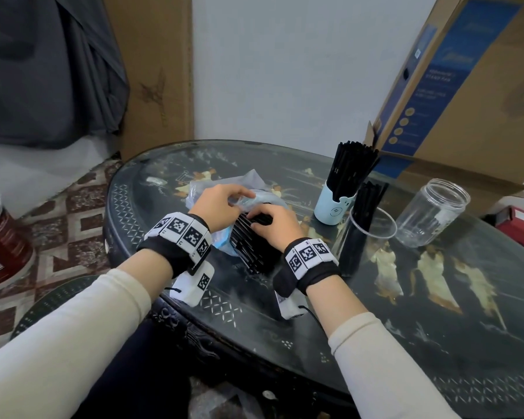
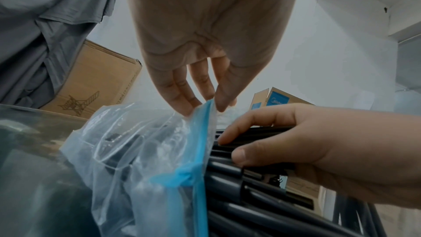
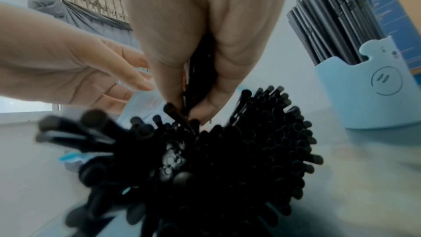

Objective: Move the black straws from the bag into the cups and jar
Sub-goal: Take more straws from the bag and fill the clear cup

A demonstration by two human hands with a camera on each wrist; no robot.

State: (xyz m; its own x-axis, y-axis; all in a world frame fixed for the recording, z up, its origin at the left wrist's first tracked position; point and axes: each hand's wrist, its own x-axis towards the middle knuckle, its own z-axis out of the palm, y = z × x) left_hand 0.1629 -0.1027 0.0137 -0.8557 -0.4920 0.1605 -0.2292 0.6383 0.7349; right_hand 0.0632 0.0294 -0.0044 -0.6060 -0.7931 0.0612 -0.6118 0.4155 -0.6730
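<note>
A clear plastic bag point(image 1: 201, 189) with a blue zip strip point(image 2: 201, 150) lies on the dark table point(image 1: 406, 328), black straws point(image 1: 248, 240) sticking out of its mouth toward me. My left hand point(image 1: 221, 204) pinches the bag's blue edge point(image 2: 208, 107). My right hand point(image 1: 274, 225) grips a bunch of the straws point(image 3: 198, 78) above the pile point(image 3: 227, 159). A pale blue cup point(image 1: 333, 205) and a clear cup point(image 1: 366, 234) to the right hold black straws. A clear jar point(image 1: 430, 213) stands empty at the far right.
A large cardboard box point(image 1: 454, 95) with a blue panel leans over the table's back right. Another brown box point(image 1: 155, 71) and grey cloth point(image 1: 43, 71) stand behind at the left. A red box point(image 1: 519, 228) sits past the jar.
</note>
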